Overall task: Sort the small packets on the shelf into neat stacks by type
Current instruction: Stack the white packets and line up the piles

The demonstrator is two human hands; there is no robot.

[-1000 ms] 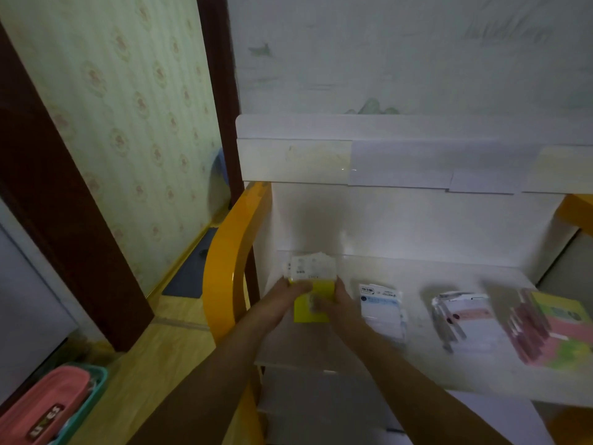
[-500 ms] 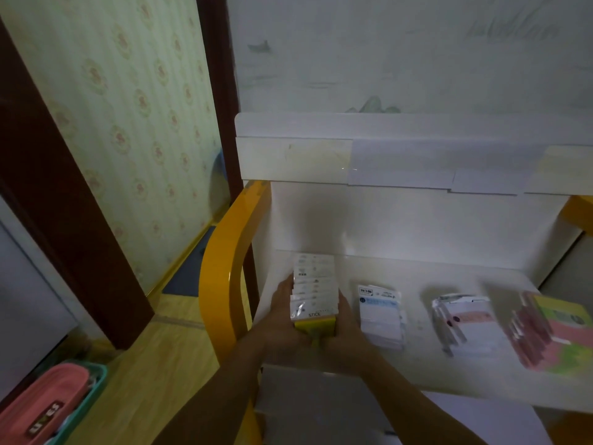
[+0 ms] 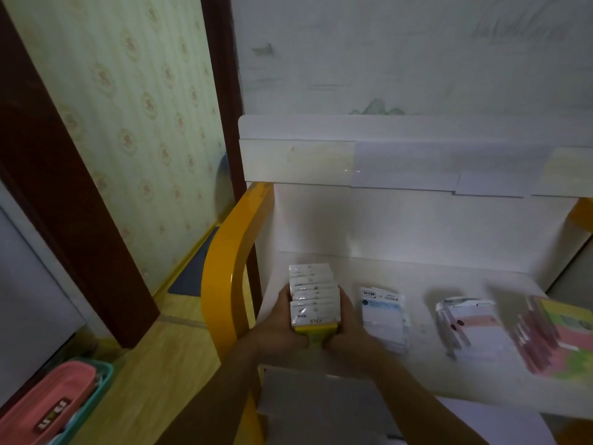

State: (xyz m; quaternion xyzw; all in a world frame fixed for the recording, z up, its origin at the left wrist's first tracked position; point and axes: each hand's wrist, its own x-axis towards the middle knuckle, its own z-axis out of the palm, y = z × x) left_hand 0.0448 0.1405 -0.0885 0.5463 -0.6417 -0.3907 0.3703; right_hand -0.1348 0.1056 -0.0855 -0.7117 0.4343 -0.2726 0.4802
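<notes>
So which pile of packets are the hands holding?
Find the white shelf with the curved yellow side. Four piles sit in a row; it's the far-left one, squeezed between the left hand and right hand. Only it has yellow bottoms and says STICK.

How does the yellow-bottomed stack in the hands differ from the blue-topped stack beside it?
The yellow-bottomed stack is held between the left hand and right hand; the blue-topped stack lies untouched. The first is fanned in steps, the second flatter. Both sit on the white shelf.
</notes>
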